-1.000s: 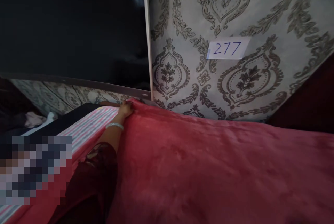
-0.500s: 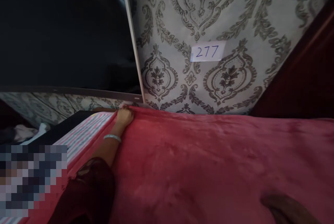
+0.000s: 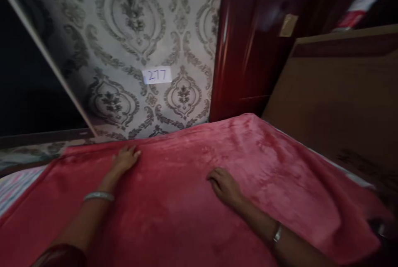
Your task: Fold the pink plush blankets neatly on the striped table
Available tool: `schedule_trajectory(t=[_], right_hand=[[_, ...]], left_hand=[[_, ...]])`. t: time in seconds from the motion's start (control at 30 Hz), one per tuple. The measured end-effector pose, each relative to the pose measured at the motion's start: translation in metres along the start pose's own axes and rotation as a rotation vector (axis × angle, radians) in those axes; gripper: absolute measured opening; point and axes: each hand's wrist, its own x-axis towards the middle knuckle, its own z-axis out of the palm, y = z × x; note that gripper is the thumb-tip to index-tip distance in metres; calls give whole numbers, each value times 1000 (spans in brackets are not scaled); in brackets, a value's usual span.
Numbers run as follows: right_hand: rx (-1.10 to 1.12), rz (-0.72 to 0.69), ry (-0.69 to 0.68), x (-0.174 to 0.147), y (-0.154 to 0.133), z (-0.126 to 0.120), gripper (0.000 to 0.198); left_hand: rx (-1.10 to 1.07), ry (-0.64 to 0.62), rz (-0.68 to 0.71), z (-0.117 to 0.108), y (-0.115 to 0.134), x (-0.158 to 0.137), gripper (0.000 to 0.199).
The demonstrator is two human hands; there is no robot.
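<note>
A red plush blanket (image 3: 186,200) is spread over a flat surface against the wall, its far edge running along the wallpaper. My left hand (image 3: 127,158) lies on it near that far edge, palm down with fingers apart, holding nothing. Over the middle of the blanket is my right hand (image 3: 224,186), its fingers loosely bent and nothing visible in them; whether it touches the cloth I cannot tell. Folds run through the blanket on the right side. A striped cloth (image 3: 20,184) shows from under its left edge.
A dark screen (image 3: 31,72) stands at the left. A paper label reading 277 (image 3: 157,75) is on the patterned wall (image 3: 139,18). A dark red wooden panel (image 3: 239,51) and a large cardboard box (image 3: 336,93) border the right, with a plastic bottle (image 3: 360,10) above the box.
The view has swung right. My left hand has let go of the blanket's far left corner and lies flat farther right. My right hand has come in from the lower right over the blanket.
</note>
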Motion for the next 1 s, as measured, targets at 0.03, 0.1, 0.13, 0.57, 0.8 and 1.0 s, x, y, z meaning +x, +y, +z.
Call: schedule_trajectory(t=[0.03,0.1,0.13,0.57,0.8,1.0], right_hand=[[7,10,1,0,0,1,25],[31,26,6,0,0,3,25],[57,23,-3,1,2,3,25],[-18,656,434,70,229,-160,37],[-128,810,500,106,320,-179,52],[-167,775,419,155,364,-156,60]], left_hand=[[-16,-35,75,0,36,-6,61],[-40,-39,225,4,103,-20,60],[-55,-49,278,8,130,-27,60],[105,-4,344,32,190,-43,60],[64,19,353,46,184,-33,61],[50,44,350,55,178,-29,62]])
